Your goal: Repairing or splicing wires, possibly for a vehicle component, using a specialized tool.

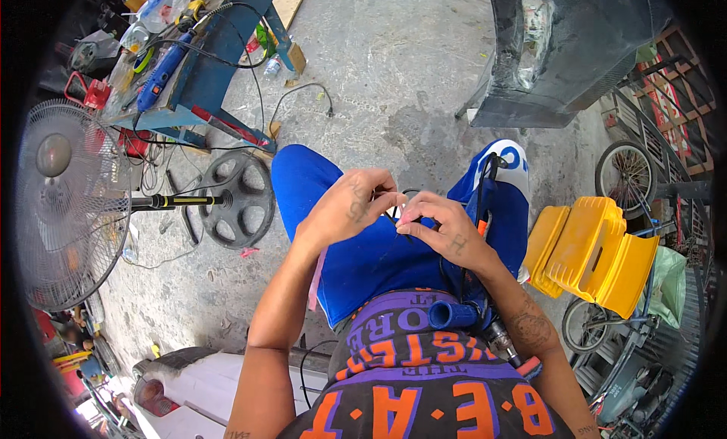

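Above my lap, my left hand (354, 204) and my right hand (445, 225) meet with bent, pinched fingers. Between the fingertips shows a thin black piece (393, 218), like a cord or strip. Most of it is hidden by the fingers, so its kind is unclear. Below my right forearm, against my waist, rests a power tool with a blue tubular handle (453, 315) and a metal chuck (503, 342). A black cable (482, 193) runs along my right thigh.
A pedestal fan (72, 204) with a round black base (238, 198) stands at left. A blue workbench (219, 68) holds a blue rotary tool (163, 75). A large dark panel (564, 68) stands ahead. Yellow plastic parts (591, 253) and a bicycle wheel (627, 178) are at right.
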{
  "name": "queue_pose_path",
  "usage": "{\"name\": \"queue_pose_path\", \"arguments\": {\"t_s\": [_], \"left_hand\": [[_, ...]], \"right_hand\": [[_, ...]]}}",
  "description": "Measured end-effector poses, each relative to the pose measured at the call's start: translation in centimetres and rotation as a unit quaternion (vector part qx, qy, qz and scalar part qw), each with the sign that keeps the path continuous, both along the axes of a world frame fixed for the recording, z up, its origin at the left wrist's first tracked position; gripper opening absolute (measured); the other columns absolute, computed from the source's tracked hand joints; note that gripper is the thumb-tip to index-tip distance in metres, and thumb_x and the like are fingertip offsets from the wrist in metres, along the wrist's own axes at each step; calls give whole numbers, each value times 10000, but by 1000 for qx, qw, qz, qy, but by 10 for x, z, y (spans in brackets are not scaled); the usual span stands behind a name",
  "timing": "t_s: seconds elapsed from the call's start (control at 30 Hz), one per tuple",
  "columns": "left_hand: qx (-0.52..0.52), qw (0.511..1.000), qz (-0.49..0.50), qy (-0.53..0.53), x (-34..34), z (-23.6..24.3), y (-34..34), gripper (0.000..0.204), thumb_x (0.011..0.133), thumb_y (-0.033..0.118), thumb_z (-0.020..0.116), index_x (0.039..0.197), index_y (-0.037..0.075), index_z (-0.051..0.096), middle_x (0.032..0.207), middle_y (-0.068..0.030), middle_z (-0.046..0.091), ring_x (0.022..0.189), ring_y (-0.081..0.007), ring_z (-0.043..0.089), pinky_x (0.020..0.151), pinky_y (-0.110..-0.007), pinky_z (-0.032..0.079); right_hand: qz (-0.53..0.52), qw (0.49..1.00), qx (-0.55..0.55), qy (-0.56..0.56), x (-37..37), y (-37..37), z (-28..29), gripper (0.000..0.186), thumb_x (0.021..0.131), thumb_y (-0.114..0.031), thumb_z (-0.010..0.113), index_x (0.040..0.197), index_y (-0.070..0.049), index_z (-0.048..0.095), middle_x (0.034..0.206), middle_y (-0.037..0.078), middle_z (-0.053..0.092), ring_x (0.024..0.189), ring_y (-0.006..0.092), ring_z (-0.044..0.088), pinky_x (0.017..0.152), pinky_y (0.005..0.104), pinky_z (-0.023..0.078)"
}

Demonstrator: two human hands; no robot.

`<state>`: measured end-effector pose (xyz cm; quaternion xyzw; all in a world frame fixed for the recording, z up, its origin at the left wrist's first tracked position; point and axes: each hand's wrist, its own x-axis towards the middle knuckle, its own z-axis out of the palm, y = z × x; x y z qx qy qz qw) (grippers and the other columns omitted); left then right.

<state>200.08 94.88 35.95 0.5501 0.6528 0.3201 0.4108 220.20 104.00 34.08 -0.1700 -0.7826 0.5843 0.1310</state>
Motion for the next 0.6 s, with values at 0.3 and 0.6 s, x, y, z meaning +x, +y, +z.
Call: {"name": "queue_pose_path", "arguments": {"t_s": [0.3, 0.6], "left_hand": [[133, 984, 114, 20, 22, 5, -13, 119, 899, 88, 726, 888, -13, 663, 758, -55, 546, 609, -132, 500, 549, -293, 403], [42, 974, 180, -134, 30, 2, -19, 124, 898, 129, 739, 974, 35, 709, 763, -9, 540, 632, -77, 438, 557, -257, 352]], "right_hand": [[-43, 997, -55, 14, 2, 6, -9, 87, 903, -46, 716, 957, 15, 685, 1148, 114, 650, 801, 159, 687, 696, 268, 551], [-47, 995, -84, 6, 1, 3, -3, 137, 914, -91, 712, 983, 26, 694, 979, 122, 705, 685, 162, 704, 610, 269, 536]]}}
